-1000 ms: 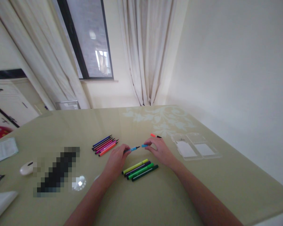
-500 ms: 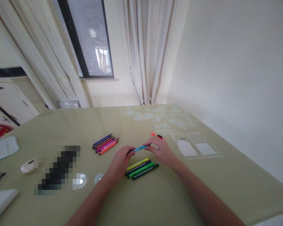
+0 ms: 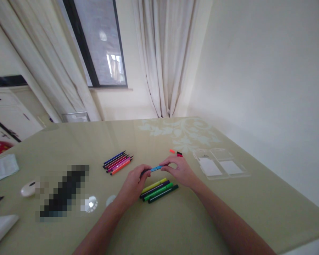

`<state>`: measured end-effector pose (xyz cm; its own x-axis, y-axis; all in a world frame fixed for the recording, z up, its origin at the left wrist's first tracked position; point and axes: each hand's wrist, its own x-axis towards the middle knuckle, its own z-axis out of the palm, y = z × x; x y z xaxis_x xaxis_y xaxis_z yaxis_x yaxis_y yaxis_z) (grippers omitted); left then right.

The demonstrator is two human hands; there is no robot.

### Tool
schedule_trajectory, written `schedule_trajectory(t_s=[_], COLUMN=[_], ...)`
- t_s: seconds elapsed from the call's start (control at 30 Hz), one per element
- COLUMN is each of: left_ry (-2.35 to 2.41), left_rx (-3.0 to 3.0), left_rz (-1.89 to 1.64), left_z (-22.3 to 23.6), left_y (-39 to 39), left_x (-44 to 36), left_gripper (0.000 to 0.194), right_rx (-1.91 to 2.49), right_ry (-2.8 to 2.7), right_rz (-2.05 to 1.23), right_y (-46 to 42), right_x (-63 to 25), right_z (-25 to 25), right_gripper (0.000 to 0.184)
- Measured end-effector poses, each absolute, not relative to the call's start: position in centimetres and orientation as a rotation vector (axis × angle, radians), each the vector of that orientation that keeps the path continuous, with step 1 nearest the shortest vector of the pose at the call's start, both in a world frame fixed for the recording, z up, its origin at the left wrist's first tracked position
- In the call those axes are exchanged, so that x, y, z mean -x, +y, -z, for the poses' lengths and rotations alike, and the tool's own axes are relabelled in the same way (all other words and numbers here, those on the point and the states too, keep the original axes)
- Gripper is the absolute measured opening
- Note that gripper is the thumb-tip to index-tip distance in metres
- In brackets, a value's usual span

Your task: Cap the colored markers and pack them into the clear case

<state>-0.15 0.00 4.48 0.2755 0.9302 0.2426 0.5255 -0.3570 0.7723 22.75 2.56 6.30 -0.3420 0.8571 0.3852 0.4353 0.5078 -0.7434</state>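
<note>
Blue marker (image 3: 156, 169) held between both hands, cap (image 3: 160, 168) and barrel in line, above the desk (image 3: 191, 219).
Barrel pinched by the left hand (image 3: 134, 181), cap end pinched by the right hand (image 3: 181, 171); full seating of the cap cannot be told. Capped markers (image 3: 158, 192) are laid just nearer than the hands, uncapped markers (image 3: 119, 165) beyond and left of the left hand, loose caps (image 3: 172, 151) just beyond the right, clear case (image 3: 218, 163) farther right. Cap could be left loose if too little push is given; the tip could be bent by a skewed push; the capped row could be knocked apart if the left wrist is dropped; loose caps could be scattered by the right knuckles.
</note>
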Motion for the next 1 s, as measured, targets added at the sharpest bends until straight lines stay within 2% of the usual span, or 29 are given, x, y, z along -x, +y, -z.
schedule_trajectory(t_s=[0.13, 0.33, 0.43, 0.53, 0.63, 0.77, 0.87, 1.0], left_ry=[1.338, 1.379, 1.317, 1.479, 1.905, 2.342, 2.339, 2.1], left_rx=[-2.078, -2.183, -2.219, -2.213, -2.232, -2.187, -2.193, -2.208], left_rz=[-0.865, -0.703, -0.642, -0.7, -0.784, -0.564, -0.488, -0.651], left_z=[-4.4, -4.5, -4.5, -4.2, -3.9, -3.7, -3.5, -3.0], left_y=[0.1, -0.3, -0.1, 0.8, 1.8, 2.1, 2.1, 2.4], left_x=[0.6, 0.7, 0.9, 2.1, 4.2, 6.4, 6.8, 5.7], left_gripper=[0.023, 0.021, 0.024, 0.028, 0.029, 0.028, 0.025, 0.022], right_rx=[1.168, 1.602, 1.681, 1.689, 1.643, 1.562, 1.554, 1.491], right_ry=[-1.837, -1.861, -1.956, -2.002, -2.048, -2.094, -2.121, -2.122], right_rz=[-0.66, -0.073, 0.123, 0.248, 0.262, 0.19, 0.113, -0.058], right_y=[3.5, 5.8, 6.3, 6.5, 6.5, 6.3, 6.1, 5.6], right_x=[-23.6, -26.2, -26.2, -25.7, -25.3, -24.9, -24.7, -24.3], right_z=[-5.7, -3.8, -2.6, -1.7, -1.4, -1.9, -2.4, -3.2], right_gripper=[0.028, 0.027, 0.027, 0.028, 0.023, 0.018, 0.017, 0.017])
